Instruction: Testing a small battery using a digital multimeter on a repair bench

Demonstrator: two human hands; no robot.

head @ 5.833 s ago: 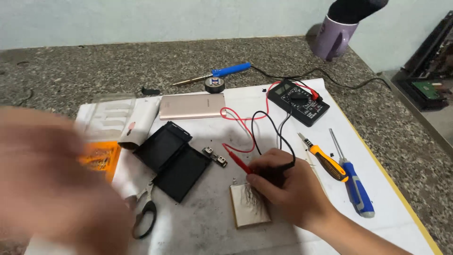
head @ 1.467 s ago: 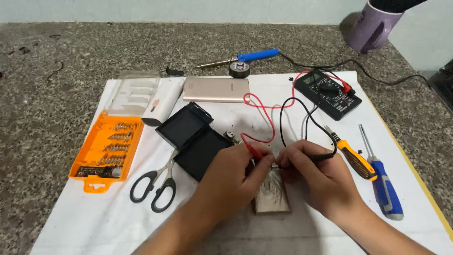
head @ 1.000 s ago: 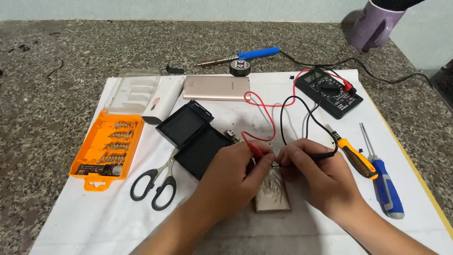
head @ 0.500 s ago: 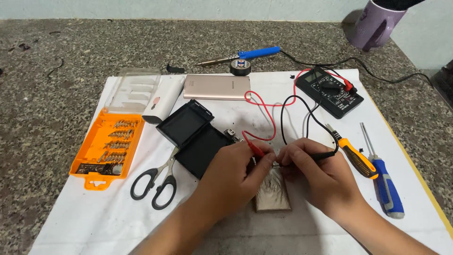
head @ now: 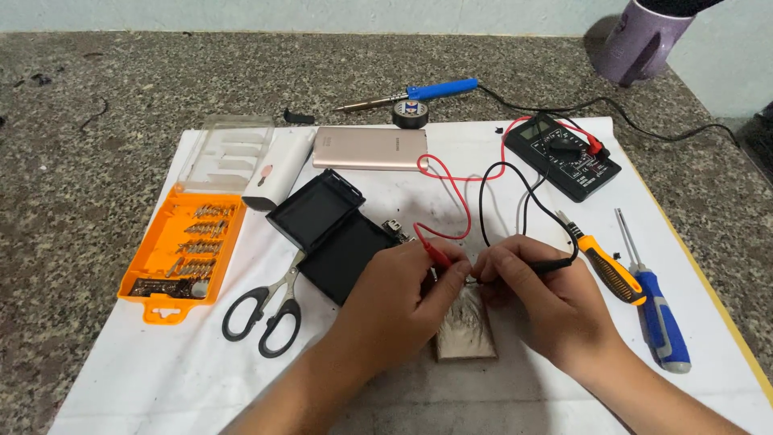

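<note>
From the head camera, the person's left hand (head: 394, 298) pinches the red probe (head: 439, 254) between thumb and fingers, closed on it like a pen so the tip can be steered down to the top edge of the silver battery pouch (head: 465, 326). The right hand (head: 547, 302) does the same with the black probe (head: 551, 264), fingers closed around its shaft, the tip meeting the same edge of the pouch from the other side. The two tips sit close together, seemingly on the pouch's terminals, though the contact points themselves are hidden by the fingertips. The pouch lies flat on the white sheet (head: 403, 395) that covers the stone table (head: 121, 89), between and partly under both hands.

The red lead (head: 451, 173) and black lead (head: 499, 193) loop back to the black multimeter (head: 568, 157), set at the far right with its face towards the person, likely so the display can be read while both hands are busy.

Around them: an open black case (head: 330, 234) just left of the hands, black-handled scissors (head: 266, 314) in front of it, an orange bit tray (head: 181, 250) with its clear lid (head: 225, 149), a white power bank (head: 278, 167), a gold phone (head: 370, 148), a blue-handled soldering iron (head: 419, 90) beside a roll of black tape (head: 411, 113), and two screwdrivers, one orange (head: 608, 270) and one blue (head: 656, 310), just right of the right hand. The slack leads cross the space above the hands; nothing else crowds the pouch.
</note>
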